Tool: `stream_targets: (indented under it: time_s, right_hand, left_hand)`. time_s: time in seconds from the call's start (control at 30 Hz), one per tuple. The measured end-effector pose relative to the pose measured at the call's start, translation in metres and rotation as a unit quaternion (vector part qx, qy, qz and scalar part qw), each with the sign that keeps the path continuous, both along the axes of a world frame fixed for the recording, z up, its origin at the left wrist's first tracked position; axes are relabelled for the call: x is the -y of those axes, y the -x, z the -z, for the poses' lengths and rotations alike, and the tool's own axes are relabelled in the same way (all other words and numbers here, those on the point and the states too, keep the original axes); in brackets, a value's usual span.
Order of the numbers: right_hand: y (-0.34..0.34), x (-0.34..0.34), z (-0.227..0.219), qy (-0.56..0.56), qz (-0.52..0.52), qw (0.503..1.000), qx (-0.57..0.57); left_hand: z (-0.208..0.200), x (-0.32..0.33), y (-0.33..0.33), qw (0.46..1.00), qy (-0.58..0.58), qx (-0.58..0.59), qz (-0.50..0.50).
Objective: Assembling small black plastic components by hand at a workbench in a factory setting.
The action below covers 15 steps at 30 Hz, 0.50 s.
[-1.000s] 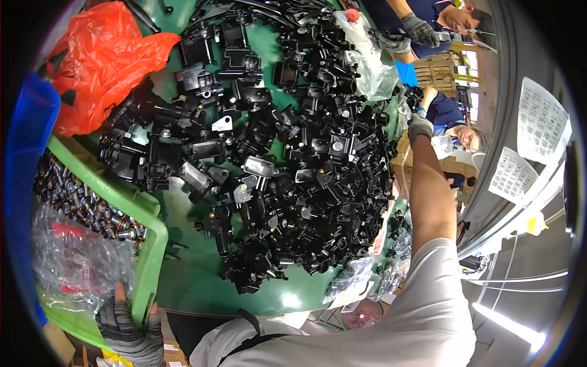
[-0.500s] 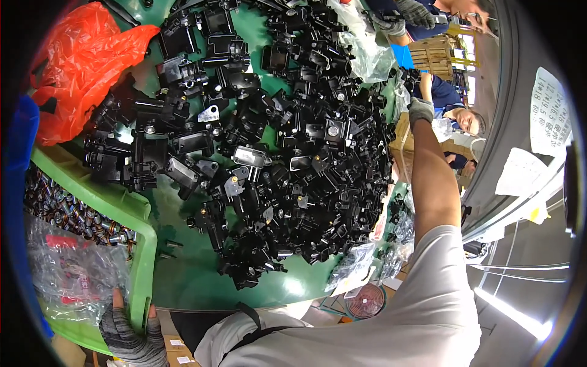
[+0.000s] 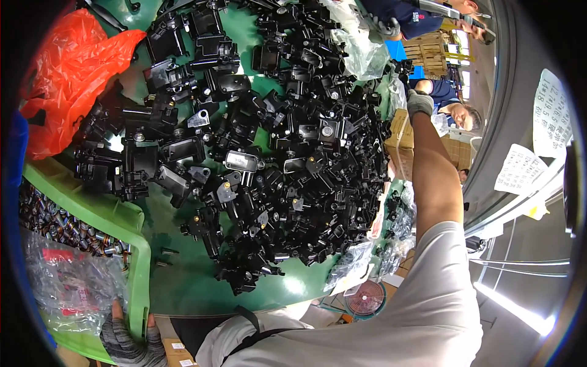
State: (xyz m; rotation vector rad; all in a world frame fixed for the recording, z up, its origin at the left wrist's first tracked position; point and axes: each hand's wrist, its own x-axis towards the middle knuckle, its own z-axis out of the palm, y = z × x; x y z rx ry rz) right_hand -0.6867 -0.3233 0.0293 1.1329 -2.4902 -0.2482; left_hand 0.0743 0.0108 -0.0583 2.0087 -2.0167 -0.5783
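My left hand (image 3: 130,339), in a grey striped glove with bare fingertips, is closed over the wall of a green plastic bin (image 3: 142,269) at the lower left. One finger lies inside by a clear plastic bag (image 3: 73,278), another outside. My right arm stretches to the far right side of the table. There my right hand (image 3: 420,103), in a grey glove, looks curled beside crumpled clear plastic (image 3: 397,92); what it holds, if anything, is too small to make out. A large heap of black metal assemblies (image 3: 293,147) covers the green table (image 3: 202,287).
Metal bolts (image 3: 67,223) fill part of the bin. A red plastic bag (image 3: 73,79) lies at the far left. Two small metal pins (image 3: 168,251) rest near the bin. Co-workers (image 3: 455,101) stand at the far right, near cardboard boxes (image 3: 400,137). A fan (image 3: 365,298) is below the table edge.
My right hand has moved slightly farther away. A co-worker's hand at the top right has shifted. The view has turned a little; my left hand stays on the bin wall.
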Motion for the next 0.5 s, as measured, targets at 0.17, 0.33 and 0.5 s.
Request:
stream_targets:
  time_s: [0.17,0.33,0.5]
  right_hand:
    - [0.008,-0.001,0.012,-0.026,-0.023,0.999,-0.015]
    - [0.050,0.004,0.012,0.018,-0.020,0.999,0.031]
    - [0.052,0.003,0.004,0.039,-0.037,0.999,0.008]
  left_hand:
    - [-0.002,0.003,0.003,1.000,0.003,0.001,-0.004]
    - [-0.001,0.003,0.004,1.000,-0.012,0.002,-0.013]
    - [0.004,0.002,0.002,1.000,0.003,-0.007,-0.007]
